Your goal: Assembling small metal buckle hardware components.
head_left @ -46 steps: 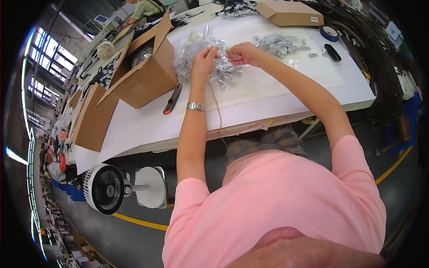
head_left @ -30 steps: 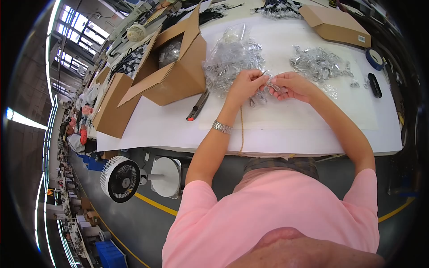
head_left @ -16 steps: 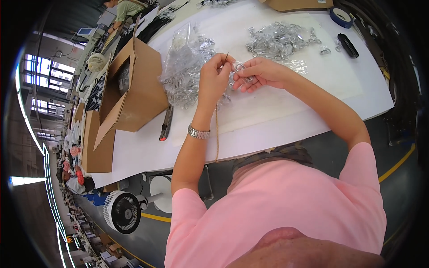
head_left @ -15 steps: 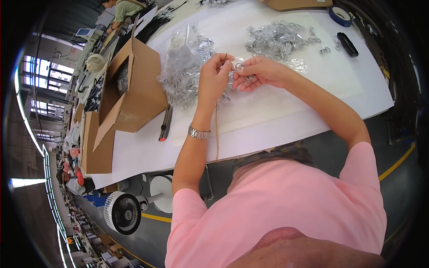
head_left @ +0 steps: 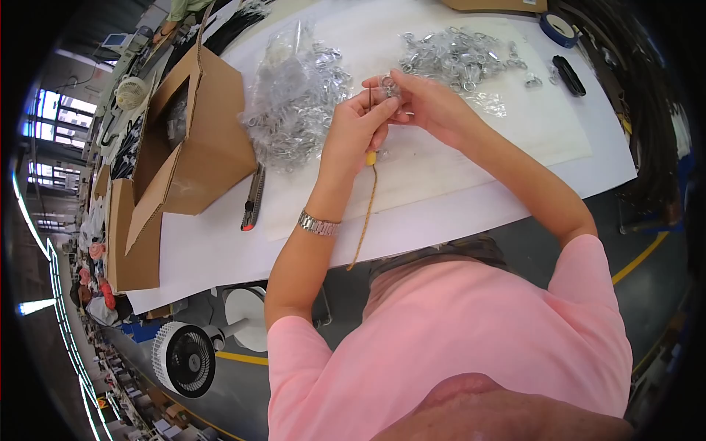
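Observation:
My left hand (head_left: 351,134) is closed round a thin tool with a yellow end (head_left: 371,158); its dark slender tip stands up past my fingers. A yellow-brown cord (head_left: 365,213) trails from the yellow end over the table. My right hand (head_left: 435,109) pinches a small metal ring fitting (head_left: 388,86), which seems to be in clear plastic. The fingers of both hands meet around it, so part of it is hidden. Left of my hands is a heap of bagged metal fittings (head_left: 294,110); a second pile of metal fittings (head_left: 456,57) lies beyond my right hand.
An open cardboard box (head_left: 213,140) stands at the left, with a box cutter (head_left: 254,198) beside it. A roll of blue tape (head_left: 559,29) and a black object (head_left: 569,76) lie at the far right. Below the table's left side is a fan (head_left: 187,359).
Both hands have shifted slightly up. The ring fitting has turned upward between the fingers, and the tool's yellow end now shows below my left hand. The view has shifted a little.

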